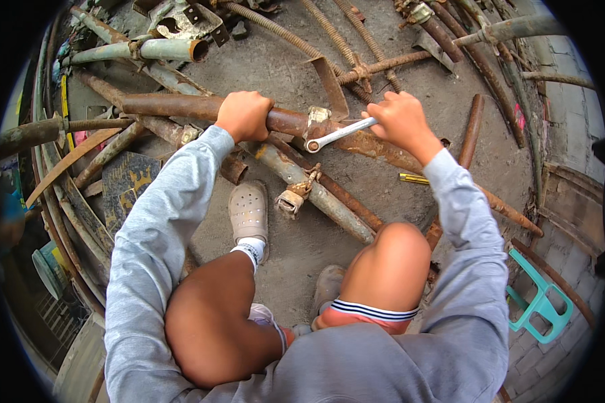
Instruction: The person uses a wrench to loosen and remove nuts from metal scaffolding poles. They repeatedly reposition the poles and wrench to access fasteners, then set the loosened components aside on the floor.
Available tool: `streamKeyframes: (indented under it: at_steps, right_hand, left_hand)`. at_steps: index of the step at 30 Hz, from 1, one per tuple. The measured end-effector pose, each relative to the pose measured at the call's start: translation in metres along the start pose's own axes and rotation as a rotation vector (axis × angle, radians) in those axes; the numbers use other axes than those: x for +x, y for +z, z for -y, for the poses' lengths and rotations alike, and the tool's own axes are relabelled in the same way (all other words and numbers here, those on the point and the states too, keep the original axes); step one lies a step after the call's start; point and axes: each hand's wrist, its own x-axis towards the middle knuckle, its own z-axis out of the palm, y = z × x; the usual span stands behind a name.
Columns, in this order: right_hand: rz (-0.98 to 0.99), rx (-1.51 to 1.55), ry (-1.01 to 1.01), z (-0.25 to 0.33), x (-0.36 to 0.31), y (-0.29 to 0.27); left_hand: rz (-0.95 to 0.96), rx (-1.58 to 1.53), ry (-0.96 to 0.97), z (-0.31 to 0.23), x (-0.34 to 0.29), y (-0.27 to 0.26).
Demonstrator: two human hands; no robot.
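Observation:
A long rusty pipe (171, 105) lies across the scene in front of me. My left hand (245, 115) is wrapped round it, left of a pale, worn pipe clamp (318, 115). In my right hand (400, 124) is a silver wrench (344, 134), held by one end with the fingers closed. Its ring end sits at the lower edge of that clamp, over what looks like a bolt or nut. Below, a grey weathered pipe (329, 205) slants toward my right knee, and a second rusty clamp (292, 200) hangs at its side.
Rusty threaded rods (329, 30) and more pipes crowd the far ground. Bent pipes and metal scraps pile up at the left, near a dark plate (129, 188). A yellow strip (413, 178) lies right of centre. A teal plastic stool (541, 305) is at the lower right.

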Motion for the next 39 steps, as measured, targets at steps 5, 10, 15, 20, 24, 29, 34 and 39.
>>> streamKeyframes:
  at_steps: [5,10,15,20,24,29,34,39]
  right_hand:
    - [0.161,-0.072,-0.278,-0.025,0.026,-0.022]
    - [0.168,-0.069,-0.361,-0.013,0.008,-0.03]
    - [0.164,-0.06,-0.33,-0.035,0.019,-0.016]
    - [0.331,-0.022,-0.032,-0.013,0.004,-0.057]
    - [0.261,0.338,0.372,0.063,-0.024,-0.094]
    - [0.135,0.517,0.729,0.21,-0.053,-0.083]
    - [0.085,0.49,0.92,0.267,-0.058,-0.049]
    - [0.083,0.501,0.974,0.268,-0.06,-0.031]
  left_hand:
    - [-0.029,-0.009,0.032,-0.005,0.006,0.002]
    - [-0.102,-0.003,0.004,-0.005,-0.003,0.01]
    - [-0.062,0.0,0.032,-0.008,0.009,-0.002]
    - [-0.04,0.01,-0.001,-0.002,0.009,0.002]
    - [-0.071,0.011,0.01,0.0,0.007,0.002]
    - [-0.048,-0.003,-0.021,-0.007,0.002,0.001]
    - [-0.048,0.008,-0.013,-0.01,0.007,-0.003]
    - [-0.08,-0.008,-0.005,-0.008,0.005,-0.001]
